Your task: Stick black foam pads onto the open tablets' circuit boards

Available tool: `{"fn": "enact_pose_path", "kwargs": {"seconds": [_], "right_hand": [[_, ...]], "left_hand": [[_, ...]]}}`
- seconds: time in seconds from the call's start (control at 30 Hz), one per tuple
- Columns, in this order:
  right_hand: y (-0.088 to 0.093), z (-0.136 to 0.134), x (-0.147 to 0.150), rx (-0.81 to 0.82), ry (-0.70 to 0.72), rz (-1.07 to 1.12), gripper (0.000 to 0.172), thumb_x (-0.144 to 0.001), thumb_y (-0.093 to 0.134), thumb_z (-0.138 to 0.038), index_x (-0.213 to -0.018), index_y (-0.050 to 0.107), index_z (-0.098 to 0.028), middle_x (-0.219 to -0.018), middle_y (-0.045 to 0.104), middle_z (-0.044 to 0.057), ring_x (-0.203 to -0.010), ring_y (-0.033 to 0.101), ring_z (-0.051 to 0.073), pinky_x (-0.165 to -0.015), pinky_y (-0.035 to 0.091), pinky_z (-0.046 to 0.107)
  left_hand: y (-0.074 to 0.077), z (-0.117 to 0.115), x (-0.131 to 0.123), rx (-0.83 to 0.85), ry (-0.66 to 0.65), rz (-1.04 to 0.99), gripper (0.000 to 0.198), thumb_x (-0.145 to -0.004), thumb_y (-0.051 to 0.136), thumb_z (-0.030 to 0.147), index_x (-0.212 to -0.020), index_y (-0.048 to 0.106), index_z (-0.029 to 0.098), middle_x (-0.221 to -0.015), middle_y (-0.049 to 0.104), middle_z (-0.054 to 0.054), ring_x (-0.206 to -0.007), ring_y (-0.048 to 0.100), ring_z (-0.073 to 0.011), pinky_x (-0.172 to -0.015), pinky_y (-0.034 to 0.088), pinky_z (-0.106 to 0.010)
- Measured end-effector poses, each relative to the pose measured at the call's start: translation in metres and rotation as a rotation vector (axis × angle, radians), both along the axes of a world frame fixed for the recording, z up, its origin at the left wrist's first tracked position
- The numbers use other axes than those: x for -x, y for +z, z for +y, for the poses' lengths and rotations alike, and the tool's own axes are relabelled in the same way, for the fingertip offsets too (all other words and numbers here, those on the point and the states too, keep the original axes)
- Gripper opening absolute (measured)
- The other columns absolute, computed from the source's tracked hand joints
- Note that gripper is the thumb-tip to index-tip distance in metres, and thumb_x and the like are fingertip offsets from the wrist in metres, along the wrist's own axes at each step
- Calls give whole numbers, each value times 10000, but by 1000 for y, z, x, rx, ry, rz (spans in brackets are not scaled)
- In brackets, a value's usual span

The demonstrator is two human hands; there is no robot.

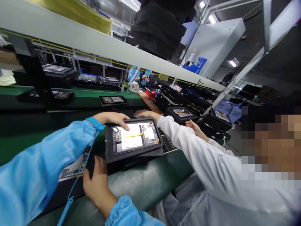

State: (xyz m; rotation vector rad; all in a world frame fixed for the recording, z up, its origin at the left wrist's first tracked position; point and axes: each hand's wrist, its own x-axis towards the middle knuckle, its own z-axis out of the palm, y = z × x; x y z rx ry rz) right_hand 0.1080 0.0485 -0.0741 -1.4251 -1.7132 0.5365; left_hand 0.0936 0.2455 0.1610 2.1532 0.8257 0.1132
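Observation:
A black foam tray [110, 138] carries an opened tablet [131, 138] with a silvery inside and an orange ribbon. My left hand [113, 118] grips the tray's far left edge, thumb over the top. Close to the near left corner, my right hand [98, 183] has thumb and fingers apart, fingertips against the tray's side. Another opened tablet [71, 168] lies in a black tray at left, partly hidden by my left sleeve. A co-worker's hand [143, 113] rests at the far right edge of the held tray.
The co-worker's white sleeve [188, 141] crosses in from the right; their other hand [196, 128] is beside a tray with a tablet [182, 112]. Another tablet [113, 99] lies across the green bench [150, 179]. A white rail [117, 50] spans above, and black trays [171, 95] are stacked behind.

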Motion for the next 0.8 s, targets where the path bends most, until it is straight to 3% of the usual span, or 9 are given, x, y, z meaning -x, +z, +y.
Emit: {"fn": "enact_pose_path", "kwargs": {"seconds": [0.07,0.13,0.2,0.3,0.37,0.5,0.63,0.7,0.8], "right_hand": [[4,0,-4,-3,28,11,658,-828,718,-162,-1463,566,-85,-1424,643,229,-1331,624,389,-1122,530,578],[13,-1,-11,14,56,35,618,-823,676,-117,-1434,598,-71,-1408,656,224,-1322,629,380,-1135,520,567],[20,2,-17,46,48,88,605,-791,634,-56,-1396,636,-68,-1375,676,222,-1307,639,362,-1146,513,542],[22,10,-21,78,97,152,616,-792,556,-28,-1401,636,-71,-1380,663,225,-1344,608,336,-1189,464,525],[19,17,-22,94,112,201,612,-797,521,-39,-1397,638,-70,-1383,659,224,-1360,595,326,-1204,443,514],[15,30,-25,123,95,310,606,-821,492,-99,-1413,618,-85,-1408,651,214,-1355,602,304,-1197,445,499],[18,48,-30,175,84,432,632,-819,522,-167,-1449,569,-147,-1387,681,170,-1285,653,265,-1173,463,500],[21,57,-33,210,96,494,636,-802,562,-202,-1438,570,-177,-1360,704,152,-1269,666,256,-1160,472,503],[30,64,-44,272,135,567,611,-756,643,-275,-1363,622,-207,-1349,719,146,-1260,679,274,-1136,489,515]], "left_hand": [[-4,4,-21,-71,-20,26,519,-688,846,513,-1075,769,175,-1041,791,-56,-932,736,-263,-846,591,-323],[-4,8,-18,-165,22,31,551,-746,828,508,-1190,751,191,-1209,758,-61,-1090,700,-265,-960,541,-307],[-4,5,14,-268,129,46,558,-853,764,503,-1318,691,203,-1427,647,-75,-1312,583,-265,-1110,445,-305],[-16,-23,107,-381,372,165,451,-1014,616,445,-1383,625,186,-1532,536,-96,-1446,452,-258,-1219,355,-391],[-33,-61,178,-405,542,299,408,-1029,628,404,-1352,617,154,-1452,576,-129,-1355,540,-294,-1152,443,-536],[-83,-166,271,-396,858,531,381,-1020,659,395,-1313,627,153,-1315,645,-116,-1162,658,-272,-1001,572,-505],[-150,-295,272,-483,962,584,514,-1005,533,413,-1382,630,78,-1451,608,-209,-1423,500,-412,-1212,405,-567],[-188,-357,258,-504,938,575,590,-976,503,542,-1401,654,162,-1490,602,-153,-1416,535,-373,-1191,466,-499],[-236,-419,250,-765,885,476,774,-1024,340,663,-1459,601,79,-1559,504,-213,-1409,547,-374,-1123,533,-486]]}}
